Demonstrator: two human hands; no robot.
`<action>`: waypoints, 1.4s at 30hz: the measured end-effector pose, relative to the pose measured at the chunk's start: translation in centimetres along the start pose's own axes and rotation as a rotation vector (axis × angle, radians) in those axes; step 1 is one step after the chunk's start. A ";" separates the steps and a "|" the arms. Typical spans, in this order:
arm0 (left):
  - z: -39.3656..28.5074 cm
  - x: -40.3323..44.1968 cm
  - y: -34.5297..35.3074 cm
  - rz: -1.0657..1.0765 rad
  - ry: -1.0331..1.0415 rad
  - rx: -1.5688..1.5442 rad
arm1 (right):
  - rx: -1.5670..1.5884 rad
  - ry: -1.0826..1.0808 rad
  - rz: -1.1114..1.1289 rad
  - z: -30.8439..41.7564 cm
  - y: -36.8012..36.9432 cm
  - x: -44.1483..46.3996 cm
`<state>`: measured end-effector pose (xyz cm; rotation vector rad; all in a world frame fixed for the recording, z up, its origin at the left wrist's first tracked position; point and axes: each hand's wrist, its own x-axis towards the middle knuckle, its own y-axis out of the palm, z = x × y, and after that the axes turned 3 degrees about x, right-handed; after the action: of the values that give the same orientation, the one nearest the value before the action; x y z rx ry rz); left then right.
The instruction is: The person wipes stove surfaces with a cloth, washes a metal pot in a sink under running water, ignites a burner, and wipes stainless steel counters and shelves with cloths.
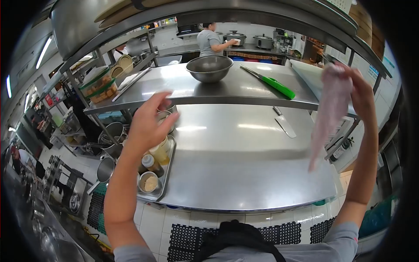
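Observation:
From my right hand (358,89), raised at the right end of the shelf, hangs a limp pinkish-grey cloth (330,111). My fingers are closed on its top, and its lower end tapers and is blurred. On the other side, my left hand (150,120) is up in the air with thumb and fingers apart, holding nothing. It covers part of the containers behind it, above a metal tray (170,174). A knife with a wide blade (286,125) lies on the steel table (235,166) under the shelf.
A steel shelf (170,89) crosses in front, carrying a metal bowl (210,70), a green-handled tool (276,86) and stacked food containers (98,85). The tray holds squeeze bottles (152,164) and a small bowl (149,182). Beyond, a person (210,41) stands near cookers.

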<state>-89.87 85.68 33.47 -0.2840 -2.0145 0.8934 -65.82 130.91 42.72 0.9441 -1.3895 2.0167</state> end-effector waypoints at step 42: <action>-10.0 20.0 20.9 0.513 0.571 0.015 | -0.769 0.569 0.007 -6.5 2.4 1.5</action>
<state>-96.20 115.59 35.30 -0.9636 -1.4172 0.9928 -70.18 136.16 40.93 0.0217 -1.6018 1.3740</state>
